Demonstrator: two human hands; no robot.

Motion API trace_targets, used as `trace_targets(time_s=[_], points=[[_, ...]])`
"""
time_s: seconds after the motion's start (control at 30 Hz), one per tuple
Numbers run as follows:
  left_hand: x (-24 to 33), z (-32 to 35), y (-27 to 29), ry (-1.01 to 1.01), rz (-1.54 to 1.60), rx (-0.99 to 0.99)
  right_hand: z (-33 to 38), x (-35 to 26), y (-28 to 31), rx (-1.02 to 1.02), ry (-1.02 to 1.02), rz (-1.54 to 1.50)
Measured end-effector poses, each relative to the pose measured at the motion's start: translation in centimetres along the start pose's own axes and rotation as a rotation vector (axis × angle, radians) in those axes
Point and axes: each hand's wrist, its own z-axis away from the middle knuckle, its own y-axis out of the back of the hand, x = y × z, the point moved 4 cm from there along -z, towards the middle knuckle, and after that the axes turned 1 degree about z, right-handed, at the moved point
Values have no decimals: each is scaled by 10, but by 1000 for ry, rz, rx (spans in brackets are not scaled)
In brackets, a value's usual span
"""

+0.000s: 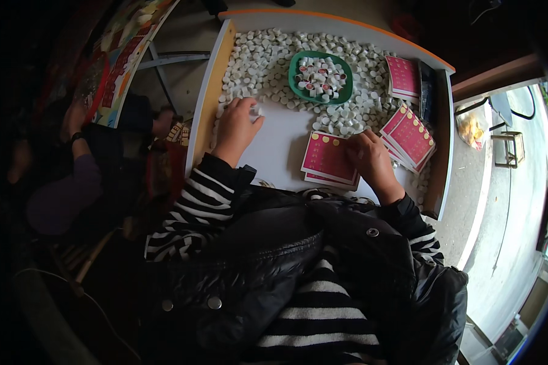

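My left hand (236,126) is over the left part of the tray, thumb and fingers curled around a small white cap (257,111). My right hand (374,159) has its fingers pinched together at the upper right corner of a pink card (326,157). Whatever sits between those fingertips is hidden. Yellow round spots line that card's top edge, and another card lies partly under it. A green bowl (293,86) ahead of my hands holds several white caps, some with red faces showing.
Many loose white caps (256,61) spread across the far part of the orange-edged tray (341,23). Fanned pink cards (411,139) lie right of my right hand, with more pink cards (402,76) beyond. At left, another person's arm (79,140) is near a colourful table (125,61).
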Motion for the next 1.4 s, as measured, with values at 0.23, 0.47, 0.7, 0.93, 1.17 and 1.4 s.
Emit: trace_targets(time_s=[0.23, 0.47, 0.7, 0.93, 1.17, 1.4], points=[[1, -3, -18, -78, -140, -50, 0, -6, -2, 2, 7, 81], [45, -4, -12, 269, 764, -354, 2, 18, 8, -114, -321, -660], [126, -6, 7, 268, 1266, -478, -16, -44, 37, -222, -415, -1154], [132, -6, 3, 209, 1251, -480, -18, -52, 30, -268, -462, -1211], [132, -5, 2, 212, 1235, -459, -18, -49, 25, -262, -424, -1169], [125, -5, -20, 234, 1100, -407, -18, -37, 17, -195, -321, -918]])
